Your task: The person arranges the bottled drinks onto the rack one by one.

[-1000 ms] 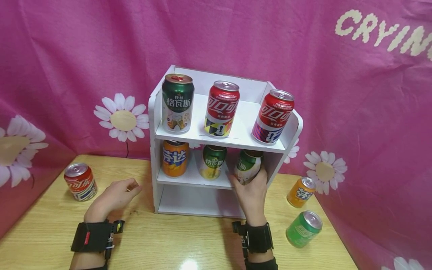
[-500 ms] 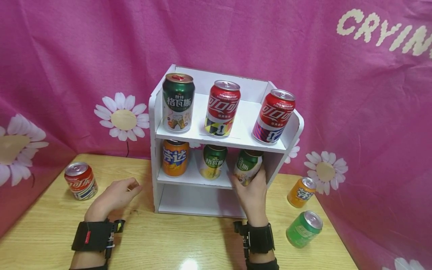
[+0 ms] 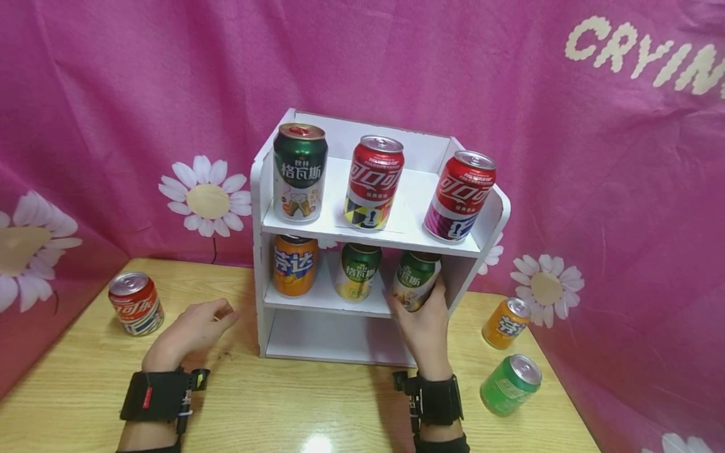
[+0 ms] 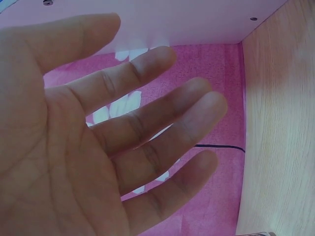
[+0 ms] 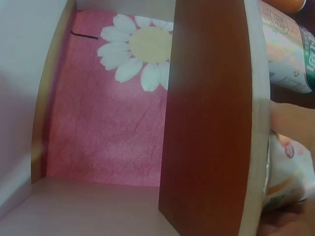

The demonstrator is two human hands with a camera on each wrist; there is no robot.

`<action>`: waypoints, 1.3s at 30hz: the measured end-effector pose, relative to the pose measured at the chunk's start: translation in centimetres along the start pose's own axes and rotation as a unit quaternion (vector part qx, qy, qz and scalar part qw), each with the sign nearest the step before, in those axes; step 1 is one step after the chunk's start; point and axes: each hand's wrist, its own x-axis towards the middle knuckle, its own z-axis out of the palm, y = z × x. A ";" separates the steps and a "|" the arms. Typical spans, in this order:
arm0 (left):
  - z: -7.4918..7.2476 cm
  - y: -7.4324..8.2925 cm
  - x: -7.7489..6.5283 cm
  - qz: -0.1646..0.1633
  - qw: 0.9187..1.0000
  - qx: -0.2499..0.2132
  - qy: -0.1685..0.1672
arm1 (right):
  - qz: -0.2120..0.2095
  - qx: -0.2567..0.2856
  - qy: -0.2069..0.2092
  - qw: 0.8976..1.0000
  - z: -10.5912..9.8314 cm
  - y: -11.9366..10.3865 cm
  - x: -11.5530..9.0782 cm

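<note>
In the head view my right hand [image 3: 425, 327] grips a green-and-white drink can [image 3: 415, 283] at the right end of the shelf unit's middle level. Thumb and fingers wrap the can's lower sides, and it stands near upright at the front edge. The right wrist view shows part of this can [image 5: 290, 167] beside the board's edge. Left of it on the same level are a green-and-yellow can [image 3: 357, 274] and an orange soda can [image 3: 294, 265]. My left hand [image 3: 195, 327] hovers over the table left of the unit, fingers relaxed and holding nothing.
On the white shelf unit's [image 3: 257, 270] top stand a green can [image 3: 300, 176] and two red cola cans [image 3: 374, 182]. Another cola can [image 3: 136, 305] sits on the table at left. An orange can [image 3: 506, 323] and a light green can [image 3: 510, 385] stand at right.
The can in my right hand has turned slightly, so more of its label faces forward. My right wrist has shifted a little to the right. My left hand stays put.
</note>
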 end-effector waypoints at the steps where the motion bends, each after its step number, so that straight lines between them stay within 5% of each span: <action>1: 0.0 0.0 0.0 0.000 1.000 0.000 0.000 | -0.003 0.001 0.005 1.000 0.0 -0.1 0.0; 8: 0.0 0.0 0.0 0.003 1.000 0.000 0.003 | -0.034 -0.010 0.041 0.999 0.2 -0.2 -0.1; 17: 0.1 -0.1 0.0 0.001 1.000 -0.003 -0.002 | -0.032 -0.011 0.012 0.999 0.1 0.0 -0.1; 39: 0.0 -0.2 0.0 0.002 1.000 0.001 -0.001 | -0.030 0.001 0.025 0.999 0.6 -0.1 -0.1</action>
